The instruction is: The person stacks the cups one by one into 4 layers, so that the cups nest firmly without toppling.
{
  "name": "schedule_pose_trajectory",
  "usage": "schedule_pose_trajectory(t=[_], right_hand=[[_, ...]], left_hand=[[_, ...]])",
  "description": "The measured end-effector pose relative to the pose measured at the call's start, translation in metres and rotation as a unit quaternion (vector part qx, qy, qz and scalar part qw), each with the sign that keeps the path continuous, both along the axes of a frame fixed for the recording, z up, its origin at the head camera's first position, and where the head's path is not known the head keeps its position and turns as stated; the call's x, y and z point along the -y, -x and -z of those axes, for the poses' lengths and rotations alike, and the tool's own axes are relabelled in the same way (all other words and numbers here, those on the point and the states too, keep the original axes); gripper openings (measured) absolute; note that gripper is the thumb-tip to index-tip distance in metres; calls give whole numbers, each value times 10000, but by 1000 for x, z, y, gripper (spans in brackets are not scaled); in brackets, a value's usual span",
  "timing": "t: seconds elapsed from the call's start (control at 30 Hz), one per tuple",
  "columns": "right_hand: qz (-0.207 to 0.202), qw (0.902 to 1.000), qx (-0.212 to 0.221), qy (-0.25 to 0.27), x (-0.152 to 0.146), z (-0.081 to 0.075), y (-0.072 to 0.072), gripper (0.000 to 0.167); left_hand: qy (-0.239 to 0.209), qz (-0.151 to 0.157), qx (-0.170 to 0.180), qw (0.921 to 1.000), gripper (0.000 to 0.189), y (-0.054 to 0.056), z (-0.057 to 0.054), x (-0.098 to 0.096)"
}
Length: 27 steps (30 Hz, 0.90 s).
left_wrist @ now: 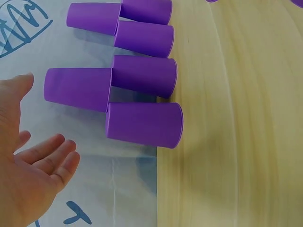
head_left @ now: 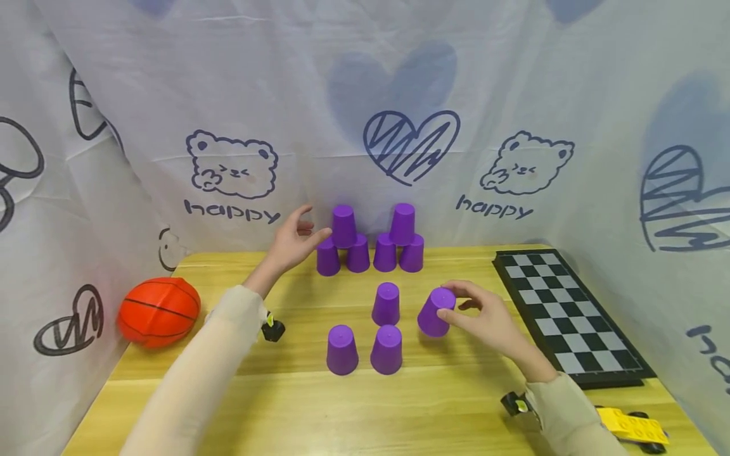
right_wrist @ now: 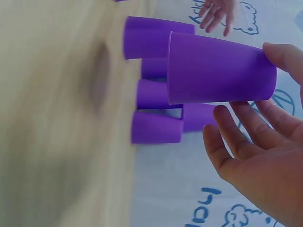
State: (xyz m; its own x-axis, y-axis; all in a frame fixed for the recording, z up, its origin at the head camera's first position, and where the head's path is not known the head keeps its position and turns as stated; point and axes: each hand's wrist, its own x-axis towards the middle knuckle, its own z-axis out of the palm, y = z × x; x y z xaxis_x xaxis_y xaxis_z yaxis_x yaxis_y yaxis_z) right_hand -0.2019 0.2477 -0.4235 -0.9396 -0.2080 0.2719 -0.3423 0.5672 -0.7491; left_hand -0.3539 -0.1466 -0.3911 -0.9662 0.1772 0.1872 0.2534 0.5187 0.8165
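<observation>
My right hand (head_left: pixel 487 320) pinches a purple cup (head_left: pixel 435 315) between thumb and fingers. That cup is upside down, slightly tilted, and held just above the wooden table, as the right wrist view (right_wrist: pixel 220 68) also shows. To its left stand three upside-down cups: one middle cup (head_left: pixel 386 305) and two nearer ones, a left cup (head_left: pixel 342 351) and a right cup (head_left: pixel 386 351). Farther back are two small stacks, each with one cup on two. My left hand (head_left: pixel 293 242), fingers spread and holding nothing, is beside the left stack's top cup (left_wrist: pixel 78 88); in the left wrist view a gap separates them.
An orange-red ball (head_left: pixel 160 312) with black lines sits at the table's left edge. A black-and-white checkered board (head_left: pixel 561 304) lies along the right side, with a yellow toy vehicle (head_left: pixel 633 427) in front of it. Printed white cloth (head_left: pixel 319 95) hangs behind and beside the table (head_left: pixel 319 411).
</observation>
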Motion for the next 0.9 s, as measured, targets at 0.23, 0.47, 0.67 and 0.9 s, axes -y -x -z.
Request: schedule_pose_trajectory(t=[0.23, 0.47, 0.67, 0.9], right_hand=[[-42, 10000, 24, 66, 12, -26, 17, 48], [-108, 9997, -197, 61, 27, -51, 38, 51], [-47, 9996, -263, -56, 39, -67, 60, 53], [78, 9990, -430, -91, 52, -81, 84, 55]], left_hand=[[-14, 140, -63, 9999, 86, -16, 0, 8], [-2, 315, -242, 9992, 80, -37, 3, 10], [50, 472, -438, 9979, 72, -62, 10, 8], [149, 754, -560, 9955, 59, -96, 21, 6]])
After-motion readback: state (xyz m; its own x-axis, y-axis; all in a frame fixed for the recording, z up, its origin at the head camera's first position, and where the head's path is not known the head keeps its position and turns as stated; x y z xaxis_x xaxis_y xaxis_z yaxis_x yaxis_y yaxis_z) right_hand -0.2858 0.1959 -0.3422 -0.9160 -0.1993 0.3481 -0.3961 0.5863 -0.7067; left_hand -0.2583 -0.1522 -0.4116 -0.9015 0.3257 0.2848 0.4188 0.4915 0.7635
